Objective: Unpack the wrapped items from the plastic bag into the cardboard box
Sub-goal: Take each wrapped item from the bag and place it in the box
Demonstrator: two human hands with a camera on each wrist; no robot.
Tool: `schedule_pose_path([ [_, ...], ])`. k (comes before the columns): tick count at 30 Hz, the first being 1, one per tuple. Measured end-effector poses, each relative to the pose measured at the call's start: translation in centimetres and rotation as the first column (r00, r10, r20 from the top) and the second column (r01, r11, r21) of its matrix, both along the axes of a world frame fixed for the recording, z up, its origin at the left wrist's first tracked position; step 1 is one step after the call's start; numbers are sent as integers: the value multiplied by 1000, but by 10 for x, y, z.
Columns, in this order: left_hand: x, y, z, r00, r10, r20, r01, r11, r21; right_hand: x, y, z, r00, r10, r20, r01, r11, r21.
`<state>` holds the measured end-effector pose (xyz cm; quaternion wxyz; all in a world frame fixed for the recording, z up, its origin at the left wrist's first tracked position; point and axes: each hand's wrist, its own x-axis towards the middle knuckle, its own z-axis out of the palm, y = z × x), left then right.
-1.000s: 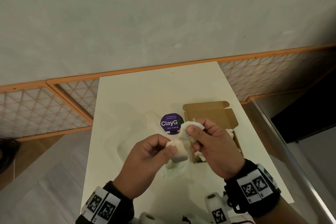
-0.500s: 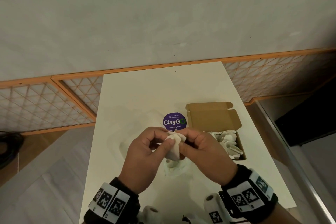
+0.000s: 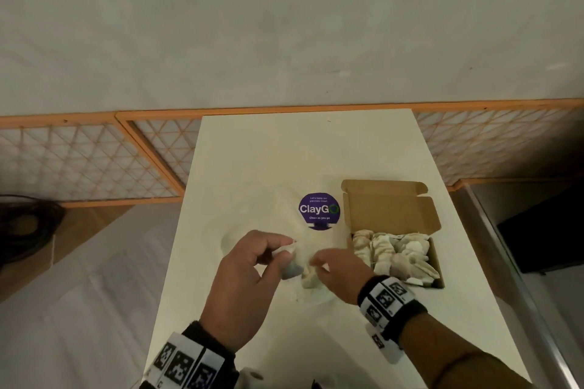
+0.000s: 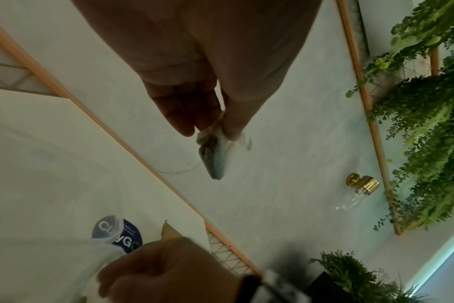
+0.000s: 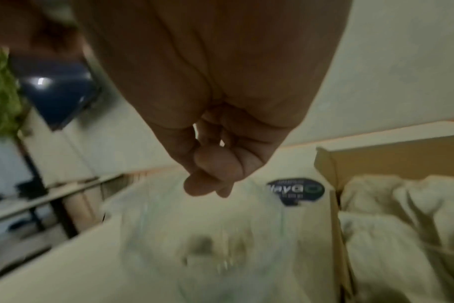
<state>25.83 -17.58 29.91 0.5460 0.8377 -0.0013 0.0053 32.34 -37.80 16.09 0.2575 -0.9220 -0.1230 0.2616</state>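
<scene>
My left hand [image 3: 286, 251] pinches a small crumpled wrapped item [image 3: 289, 267] with a bluish end, held above the table; the left wrist view shows it between thumb and fingers [image 4: 215, 155]. My right hand [image 3: 316, 262] hovers low over another whitish wrapped item [image 3: 309, 279] lying in the clear plastic bag [image 3: 319, 297]. In the right wrist view its fingers [image 5: 210, 180] are curled with nothing seen between them. The open cardboard box [image 3: 388, 211] stands to the right, with several wrapped items [image 3: 395, 257] inside.
A purple round ClayGo sticker [image 3: 319, 210] lies on the white table [image 3: 300, 151], left of the box. Orange-framed lattice panels [image 3: 94, 161] run along the wall behind. The table's right edge passes close to the box.
The hands have parted. The right hand let go of the item held by both and dropped toward the bag; the left hand keeps its pinch on it.
</scene>
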Motion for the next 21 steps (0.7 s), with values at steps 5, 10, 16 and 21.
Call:
schedule_pose_path([
  [5,-13,8,-5,1000,16,-17,-15,998,53,-2,20,-51,971,241,-8,-233,930,-284],
  [10,-19,14,-4,999,30,-27,-28,998,50,-9,32,-64,966,255,33,-214,868,-448],
  [16,-16,21,-10,999,12,-45,-9,999,50,-12,18,-51,988,113,104,-84,965,-248],
  [21,-8,20,-15,997,9,-79,-7,1000,25,-21,-15,-5,982,-189,-1,189,980,63],
])
